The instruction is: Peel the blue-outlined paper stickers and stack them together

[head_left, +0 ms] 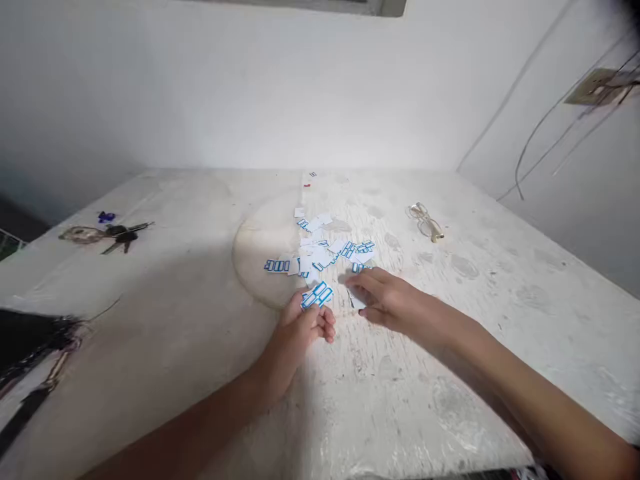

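My left hand [305, 323] is closed on small white paper cards [317, 294] printed with blue outlined boxes, pinched under the thumb. To its right, my right hand [383, 297] is low over the table, with its thumb and fingers apart. Between those fingertips a white card edge shows at the table surface; whether they touch it is unclear. Just beyond both hands, a loose pile of similar cards [320, 255] lies scattered and overlapping, some blank side up, others with blue print showing.
The white table [210, 360] meets a wall at the back. Eyeglasses [426, 221] lie to the right, keys [121, 235] at the far left. A dark bag-like object [30, 347] sits on the left edge. Wires hang from a wall socket [595, 87].
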Action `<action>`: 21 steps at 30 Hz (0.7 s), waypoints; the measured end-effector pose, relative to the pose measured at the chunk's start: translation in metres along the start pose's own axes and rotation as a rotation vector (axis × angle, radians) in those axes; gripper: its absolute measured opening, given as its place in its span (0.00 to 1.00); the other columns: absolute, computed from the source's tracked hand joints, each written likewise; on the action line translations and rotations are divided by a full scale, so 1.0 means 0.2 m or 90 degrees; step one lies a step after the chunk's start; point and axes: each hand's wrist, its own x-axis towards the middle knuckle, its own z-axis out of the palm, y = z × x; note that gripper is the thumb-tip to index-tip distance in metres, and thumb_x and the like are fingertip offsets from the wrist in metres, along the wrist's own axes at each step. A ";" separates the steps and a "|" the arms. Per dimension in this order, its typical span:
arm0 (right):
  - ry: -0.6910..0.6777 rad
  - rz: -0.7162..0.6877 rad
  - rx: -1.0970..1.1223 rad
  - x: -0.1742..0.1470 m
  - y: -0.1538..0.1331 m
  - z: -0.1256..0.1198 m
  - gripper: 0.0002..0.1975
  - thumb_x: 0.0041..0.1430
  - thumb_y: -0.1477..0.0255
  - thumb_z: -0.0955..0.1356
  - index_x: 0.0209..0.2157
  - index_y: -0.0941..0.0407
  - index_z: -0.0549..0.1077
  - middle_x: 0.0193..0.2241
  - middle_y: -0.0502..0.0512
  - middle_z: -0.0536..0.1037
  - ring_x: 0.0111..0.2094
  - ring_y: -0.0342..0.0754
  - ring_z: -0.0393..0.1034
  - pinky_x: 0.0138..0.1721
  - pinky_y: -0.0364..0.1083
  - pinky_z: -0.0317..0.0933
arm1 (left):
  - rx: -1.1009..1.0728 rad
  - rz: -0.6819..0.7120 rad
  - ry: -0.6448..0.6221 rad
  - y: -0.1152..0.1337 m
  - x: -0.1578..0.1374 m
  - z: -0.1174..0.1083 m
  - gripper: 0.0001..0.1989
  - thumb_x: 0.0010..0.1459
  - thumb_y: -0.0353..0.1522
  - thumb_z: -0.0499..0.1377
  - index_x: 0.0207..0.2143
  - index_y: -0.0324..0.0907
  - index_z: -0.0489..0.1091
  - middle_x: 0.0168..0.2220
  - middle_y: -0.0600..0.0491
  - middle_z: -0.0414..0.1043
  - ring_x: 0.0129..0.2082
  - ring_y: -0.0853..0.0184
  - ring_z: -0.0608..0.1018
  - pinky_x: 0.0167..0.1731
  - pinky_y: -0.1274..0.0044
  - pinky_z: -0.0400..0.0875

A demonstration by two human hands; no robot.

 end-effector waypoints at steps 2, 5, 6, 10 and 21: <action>0.001 -0.006 -0.009 0.00 0.00 -0.01 0.25 0.54 0.83 0.63 0.54 0.59 0.59 0.49 0.61 0.67 0.51 0.53 0.60 0.46 0.50 0.62 | -0.003 0.002 -0.002 0.00 -0.01 0.00 0.12 0.48 0.33 0.53 0.36 0.39 0.56 0.21 0.57 0.65 0.19 0.71 0.67 0.22 0.77 0.62; 0.013 0.003 -0.028 -0.01 0.00 -0.01 0.24 0.55 0.83 0.62 0.54 0.58 0.58 0.47 0.60 0.68 0.49 0.53 0.62 0.44 0.50 0.64 | -0.005 0.003 -0.005 0.01 -0.02 0.00 0.11 0.48 0.32 0.53 0.36 0.39 0.56 0.21 0.56 0.65 0.20 0.71 0.68 0.22 0.77 0.62; 0.019 0.011 -0.036 -0.01 0.00 -0.01 0.24 0.54 0.83 0.62 0.54 0.58 0.58 0.46 0.60 0.68 0.48 0.53 0.62 0.42 0.50 0.64 | -0.005 0.003 -0.006 0.01 -0.02 0.00 0.11 0.49 0.32 0.53 0.36 0.39 0.57 0.21 0.56 0.65 0.20 0.71 0.68 0.22 0.77 0.62; 0.042 0.029 -0.066 -0.01 0.01 0.01 0.25 0.54 0.81 0.64 0.53 0.59 0.56 0.44 0.63 0.67 0.43 0.54 0.66 0.38 0.51 0.65 | -0.002 -0.003 -0.006 0.00 -0.02 0.00 0.11 0.49 0.32 0.52 0.36 0.39 0.57 0.21 0.56 0.65 0.20 0.71 0.67 0.22 0.77 0.62; 0.045 -0.007 0.039 -0.01 0.02 0.04 0.23 0.54 0.81 0.65 0.50 0.56 0.56 0.43 0.62 0.67 0.45 0.54 0.64 0.39 0.51 0.65 | -0.007 0.001 -0.009 0.01 -0.02 0.00 0.11 0.50 0.32 0.53 0.37 0.39 0.58 0.21 0.56 0.65 0.20 0.71 0.67 0.23 0.77 0.62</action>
